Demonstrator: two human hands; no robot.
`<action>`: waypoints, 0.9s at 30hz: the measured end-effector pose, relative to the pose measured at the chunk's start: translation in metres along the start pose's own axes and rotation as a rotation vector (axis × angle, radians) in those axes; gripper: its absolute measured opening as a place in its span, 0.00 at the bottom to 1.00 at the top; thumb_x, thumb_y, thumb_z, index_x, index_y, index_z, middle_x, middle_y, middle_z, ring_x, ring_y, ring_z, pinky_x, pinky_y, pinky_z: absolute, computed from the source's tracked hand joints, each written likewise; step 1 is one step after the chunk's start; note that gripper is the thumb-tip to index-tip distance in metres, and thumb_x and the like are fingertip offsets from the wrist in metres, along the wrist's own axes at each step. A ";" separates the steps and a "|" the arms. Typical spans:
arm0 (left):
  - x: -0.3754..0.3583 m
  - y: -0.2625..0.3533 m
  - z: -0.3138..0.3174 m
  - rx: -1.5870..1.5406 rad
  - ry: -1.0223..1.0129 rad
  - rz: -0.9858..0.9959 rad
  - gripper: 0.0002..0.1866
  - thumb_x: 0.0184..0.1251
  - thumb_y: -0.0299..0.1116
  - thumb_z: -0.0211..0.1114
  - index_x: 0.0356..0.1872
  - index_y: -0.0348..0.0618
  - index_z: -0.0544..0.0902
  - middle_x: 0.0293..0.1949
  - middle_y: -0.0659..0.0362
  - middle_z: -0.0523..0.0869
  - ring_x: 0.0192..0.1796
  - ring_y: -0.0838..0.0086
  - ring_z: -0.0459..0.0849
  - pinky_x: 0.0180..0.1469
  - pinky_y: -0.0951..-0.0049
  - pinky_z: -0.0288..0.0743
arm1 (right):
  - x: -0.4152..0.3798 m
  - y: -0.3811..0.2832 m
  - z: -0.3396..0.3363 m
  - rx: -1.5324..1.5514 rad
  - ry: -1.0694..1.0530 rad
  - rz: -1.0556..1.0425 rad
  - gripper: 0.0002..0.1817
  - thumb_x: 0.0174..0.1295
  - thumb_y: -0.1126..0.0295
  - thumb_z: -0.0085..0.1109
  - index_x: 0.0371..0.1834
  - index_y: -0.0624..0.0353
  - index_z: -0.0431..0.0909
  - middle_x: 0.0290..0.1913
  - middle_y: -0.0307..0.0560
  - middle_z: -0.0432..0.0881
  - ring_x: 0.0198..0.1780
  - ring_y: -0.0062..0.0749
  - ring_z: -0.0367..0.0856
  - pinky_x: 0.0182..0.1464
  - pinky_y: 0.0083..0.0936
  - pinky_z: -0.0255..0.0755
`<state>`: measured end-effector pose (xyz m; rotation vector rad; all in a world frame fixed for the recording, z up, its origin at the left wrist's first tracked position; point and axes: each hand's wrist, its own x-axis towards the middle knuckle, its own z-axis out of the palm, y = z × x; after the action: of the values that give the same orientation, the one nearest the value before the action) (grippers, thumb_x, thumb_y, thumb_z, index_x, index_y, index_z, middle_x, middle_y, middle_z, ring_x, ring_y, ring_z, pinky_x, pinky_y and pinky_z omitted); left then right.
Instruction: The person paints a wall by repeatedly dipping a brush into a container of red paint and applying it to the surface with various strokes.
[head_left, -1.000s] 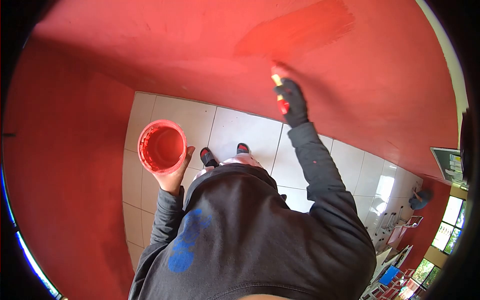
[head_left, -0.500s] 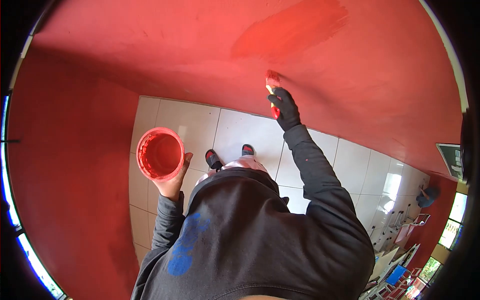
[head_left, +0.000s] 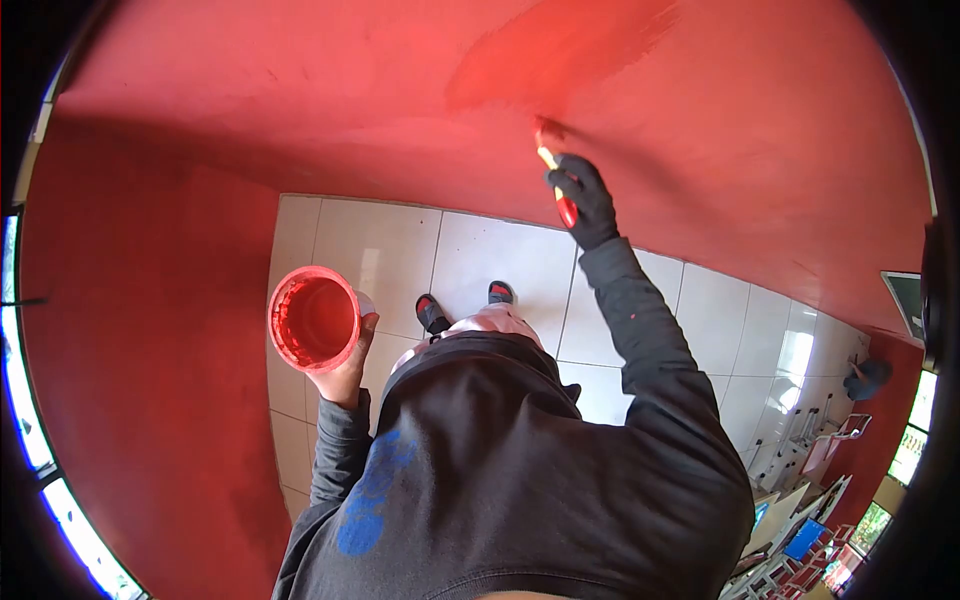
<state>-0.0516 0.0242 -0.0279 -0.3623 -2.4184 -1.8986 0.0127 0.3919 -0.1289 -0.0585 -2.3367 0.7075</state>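
Note:
My left hand (head_left: 345,376), bare, grips a round tub (head_left: 312,272) from below and the side. Red paint (head_left: 328,322) lies inside it and coats its inner wall and rim. In a dark glove, my right hand (head_left: 588,198) is closed around the handle of a paintbrush (head_left: 558,182), yellow with a red end. The red bristles are at the red wall (head_left: 400,120), just below a brighter, wet-looking patch of paint (head_left: 540,55). Whether the bristles press on the surface is hard to tell.
White floor tiles (head_left: 500,250) lie under my feet. A second red wall (head_left: 150,330) meets the first at a corner on the left. Stacked chairs and boards (head_left: 800,530) stand at the lower right, and another person (head_left: 868,380) is near the far wall.
The paintbrush has moved slightly upward against the wall and tilted, its handle end swinging right with my right hand. The tub has shifted a little left and down in view.

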 end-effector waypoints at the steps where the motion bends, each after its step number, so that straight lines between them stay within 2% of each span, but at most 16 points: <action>1: 0.000 -0.001 0.000 0.002 -0.004 0.002 0.37 0.41 0.26 0.79 0.57 0.40 0.71 0.51 0.56 0.79 0.53 0.68 0.78 0.54 0.66 0.75 | 0.009 0.002 -0.007 -0.001 0.004 0.004 0.18 0.51 0.80 0.63 0.45 0.49 0.81 0.52 0.48 0.75 0.56 0.41 0.75 0.55 0.32 0.72; 3: 0.001 -0.002 0.002 0.014 0.015 0.032 0.37 0.42 0.27 0.79 0.57 0.40 0.71 0.52 0.56 0.78 0.53 0.68 0.78 0.54 0.67 0.75 | 0.031 0.001 -0.032 -0.031 0.240 -0.010 0.17 0.51 0.81 0.62 0.44 0.50 0.81 0.52 0.47 0.75 0.56 0.43 0.75 0.55 0.32 0.72; 6: 0.002 -0.004 0.004 -0.010 0.006 0.042 0.37 0.43 0.27 0.79 0.57 0.41 0.71 0.52 0.57 0.78 0.53 0.68 0.78 0.54 0.67 0.74 | 0.045 -0.021 -0.050 -0.260 0.503 -0.244 0.17 0.48 0.80 0.67 0.43 0.53 0.82 0.53 0.46 0.74 0.55 0.47 0.74 0.56 0.34 0.72; 9: -0.001 -0.002 0.003 0.000 -0.010 0.010 0.36 0.44 0.28 0.78 0.58 0.40 0.70 0.52 0.57 0.78 0.53 0.68 0.77 0.55 0.68 0.73 | 0.037 -0.019 -0.035 -0.251 0.490 -0.206 0.16 0.49 0.78 0.68 0.43 0.55 0.82 0.53 0.47 0.74 0.56 0.48 0.73 0.56 0.35 0.71; 10: -0.001 -0.001 0.003 0.003 -0.013 0.010 0.36 0.44 0.28 0.78 0.58 0.40 0.70 0.52 0.57 0.78 0.53 0.68 0.77 0.55 0.68 0.73 | 0.024 -0.007 -0.018 -0.261 0.389 -0.133 0.13 0.51 0.77 0.68 0.41 0.56 0.81 0.53 0.48 0.74 0.57 0.47 0.72 0.57 0.35 0.70; 11: -0.001 -0.001 0.004 0.000 -0.003 0.008 0.36 0.44 0.28 0.79 0.58 0.40 0.70 0.52 0.57 0.77 0.53 0.68 0.77 0.55 0.68 0.73 | 0.012 0.006 0.011 0.096 0.387 0.204 0.13 0.52 0.75 0.67 0.42 0.56 0.80 0.53 0.49 0.73 0.57 0.45 0.72 0.57 0.34 0.69; 13: -0.002 -0.004 0.005 -0.005 0.005 0.009 0.37 0.44 0.28 0.79 0.58 0.40 0.70 0.52 0.57 0.77 0.53 0.68 0.77 0.55 0.68 0.73 | -0.004 0.025 0.042 0.071 0.248 0.254 0.14 0.53 0.74 0.65 0.44 0.56 0.79 0.52 0.50 0.74 0.57 0.44 0.72 0.57 0.34 0.69; 15: -0.003 -0.008 0.003 -0.001 0.003 -0.028 0.37 0.44 0.29 0.79 0.58 0.40 0.70 0.53 0.57 0.77 0.54 0.68 0.77 0.55 0.68 0.73 | -0.018 0.036 0.053 -0.220 0.072 -0.050 0.14 0.53 0.75 0.63 0.44 0.57 0.78 0.49 0.51 0.75 0.56 0.46 0.73 0.57 0.35 0.69; 17: -0.004 -0.014 -0.001 0.028 0.013 -0.032 0.38 0.44 0.29 0.79 0.58 0.40 0.70 0.53 0.57 0.77 0.54 0.68 0.76 0.55 0.68 0.73 | -0.029 0.037 0.061 -0.196 0.032 -0.001 0.14 0.52 0.76 0.61 0.43 0.55 0.79 0.49 0.50 0.75 0.55 0.47 0.73 0.56 0.35 0.70; 19: -0.004 -0.016 -0.002 0.049 0.025 -0.035 0.38 0.44 0.29 0.79 0.59 0.40 0.70 0.53 0.57 0.77 0.54 0.68 0.76 0.55 0.67 0.73 | -0.028 0.028 0.054 -0.064 -0.140 -0.001 0.14 0.52 0.76 0.62 0.43 0.55 0.79 0.48 0.51 0.75 0.55 0.47 0.73 0.55 0.35 0.70; 21: -0.006 -0.015 0.000 0.059 0.032 -0.024 0.38 0.44 0.29 0.79 0.59 0.40 0.70 0.53 0.57 0.77 0.54 0.68 0.76 0.55 0.67 0.73 | -0.021 0.023 0.032 -0.040 -0.140 -0.015 0.14 0.52 0.76 0.62 0.43 0.54 0.80 0.49 0.50 0.75 0.55 0.45 0.73 0.55 0.34 0.71; 23: -0.007 -0.013 0.000 0.044 0.031 -0.050 0.38 0.44 0.29 0.79 0.59 0.40 0.70 0.53 0.57 0.77 0.54 0.68 0.76 0.55 0.67 0.73 | 0.000 0.012 -0.008 0.210 0.122 0.232 0.11 0.53 0.77 0.60 0.41 0.56 0.81 0.50 0.50 0.76 0.54 0.45 0.75 0.56 0.35 0.71; 25: -0.008 -0.010 0.002 0.034 0.031 -0.076 0.38 0.44 0.29 0.79 0.58 0.40 0.70 0.53 0.57 0.77 0.54 0.68 0.76 0.55 0.67 0.73 | 0.028 -0.006 -0.061 -0.158 0.320 -0.050 0.13 0.51 0.81 0.62 0.41 0.56 0.82 0.51 0.48 0.76 0.56 0.45 0.74 0.57 0.36 0.71; 27: -0.007 -0.005 0.006 0.036 0.026 -0.047 0.37 0.44 0.28 0.79 0.58 0.40 0.71 0.53 0.57 0.77 0.53 0.69 0.77 0.54 0.68 0.74 | 0.046 -0.021 -0.086 -0.313 0.572 -0.220 0.16 0.47 0.83 0.66 0.41 0.57 0.83 0.51 0.49 0.75 0.57 0.46 0.73 0.58 0.36 0.71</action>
<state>-0.0453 0.0280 -0.0359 -0.2801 -2.4617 -1.8634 0.0351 0.4256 -0.0376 -0.1231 -1.8408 0.1742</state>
